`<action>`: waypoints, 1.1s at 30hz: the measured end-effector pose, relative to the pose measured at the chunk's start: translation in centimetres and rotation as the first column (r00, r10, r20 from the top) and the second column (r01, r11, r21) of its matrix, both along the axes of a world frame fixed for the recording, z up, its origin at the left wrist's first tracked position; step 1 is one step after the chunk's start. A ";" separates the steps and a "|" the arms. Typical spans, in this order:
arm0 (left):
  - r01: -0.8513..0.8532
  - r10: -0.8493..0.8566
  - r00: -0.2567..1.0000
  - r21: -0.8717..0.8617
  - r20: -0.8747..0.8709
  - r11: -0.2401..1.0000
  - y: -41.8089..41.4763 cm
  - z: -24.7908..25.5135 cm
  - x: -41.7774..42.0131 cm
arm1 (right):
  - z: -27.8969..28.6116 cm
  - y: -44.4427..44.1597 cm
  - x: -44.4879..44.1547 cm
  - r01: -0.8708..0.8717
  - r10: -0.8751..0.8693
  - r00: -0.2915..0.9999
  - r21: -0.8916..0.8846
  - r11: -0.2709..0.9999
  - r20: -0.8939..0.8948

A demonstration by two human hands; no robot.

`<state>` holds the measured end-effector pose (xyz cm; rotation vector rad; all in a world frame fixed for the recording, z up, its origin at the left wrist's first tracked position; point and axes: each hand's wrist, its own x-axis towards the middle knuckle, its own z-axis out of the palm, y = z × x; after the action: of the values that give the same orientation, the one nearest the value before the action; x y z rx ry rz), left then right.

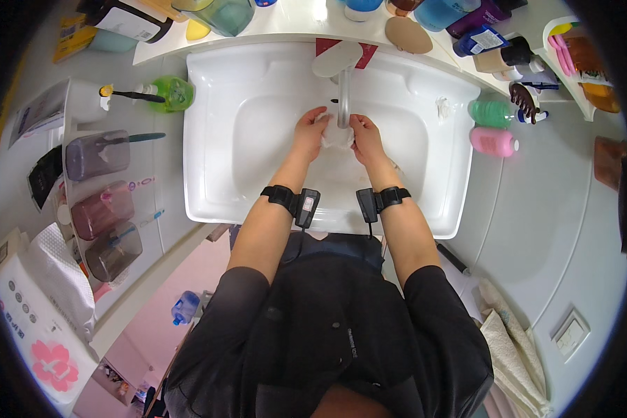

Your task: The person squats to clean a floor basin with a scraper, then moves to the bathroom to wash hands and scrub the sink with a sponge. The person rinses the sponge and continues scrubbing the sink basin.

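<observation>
Both hands are over a white washbasin, on either side of the faucet spout. My left hand grips one side of a thin, whitish, wet-looking cloth or tissue below the spout. The other side of that piece is pinched by my right hand. Part of it is hidden behind the spout. A small crumpled white piece lies on the basin's right side. Black devices are strapped to both forearms.
A shelf with bottles runs behind the basin. A green bottle stands at its left; a green bottle and a pink bottle are at its right. Toothbrush cups hang on the left wall, towels at lower right.
</observation>
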<state>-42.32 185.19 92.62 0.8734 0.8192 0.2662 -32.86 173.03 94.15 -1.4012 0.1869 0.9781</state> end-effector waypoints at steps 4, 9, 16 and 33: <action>0.007 -0.008 1.000 0.094 0.012 0.996 -0.3 1.0 0.2 | -3.1 -0.6 -0.3 -0.093 0.159 0.951 -0.246 0.965 0.266; 0.499 -0.431 0.867 0.460 -0.251 0.734 -2.7 2.1 0.7 | -7.2 -2.3 -0.7 -0.450 0.659 0.449 -0.485 0.750 0.603; 0.543 -0.434 0.840 0.486 -0.327 0.685 -2.7 0.3 -1.0 | -0.4 -0.3 -1.8 0.206 -0.073 0.823 0.176 0.963 -0.564; 0.245 0.009 0.955 0.805 -0.297 0.540 -4.2 0.0 2.4 | -2.1 0.7 -2.2 0.363 -0.046 0.799 0.419 0.832 -0.600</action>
<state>-39.90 180.96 92.58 1.9263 0.8708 0.4414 -35.06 173.68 92.02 -0.5412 0.4808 1.1311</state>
